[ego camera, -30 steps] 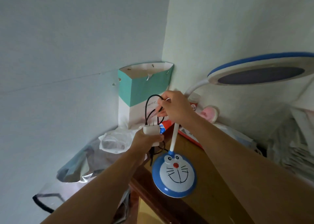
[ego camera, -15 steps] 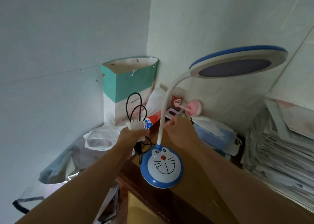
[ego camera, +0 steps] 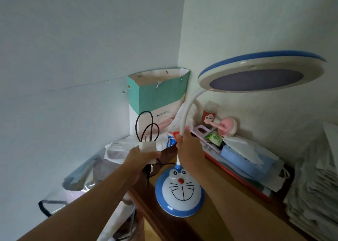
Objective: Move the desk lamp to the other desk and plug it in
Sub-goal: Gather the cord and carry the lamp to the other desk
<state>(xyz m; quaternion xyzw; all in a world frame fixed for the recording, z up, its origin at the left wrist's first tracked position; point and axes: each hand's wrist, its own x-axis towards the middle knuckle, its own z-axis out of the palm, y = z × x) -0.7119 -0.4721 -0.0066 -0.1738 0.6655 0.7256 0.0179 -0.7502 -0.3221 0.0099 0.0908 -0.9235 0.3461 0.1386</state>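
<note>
The desk lamp has a round blue-and-white base with a cartoon cat face [ego camera: 180,191], a white bendy neck and a wide disc head [ego camera: 259,74] rimmed in blue. Its base sits near the left edge of the wooden desk [ego camera: 215,220]. My right hand [ego camera: 190,149] is closed around the lower part of the neck. My left hand [ego camera: 140,160] grips the white plug adapter [ego camera: 147,146], prongs up, with loops of black cord [ego camera: 146,127] rising above it and more cord hanging below toward the base.
A teal-and-white paper bag [ego camera: 158,98] leans in the wall corner. Behind the lamp lie a blue tissue pack [ego camera: 247,156], a red jar [ego camera: 209,113] and a pink round holder [ego camera: 227,125]. A stack of papers [ego camera: 314,186] fills the right. Plastic bags [ego camera: 87,175] sit left of the desk.
My right hand moved from the cord loops down to the lamp's neck and closed on it. My left hand kept the adapter and cord. The view shifted slightly.
</note>
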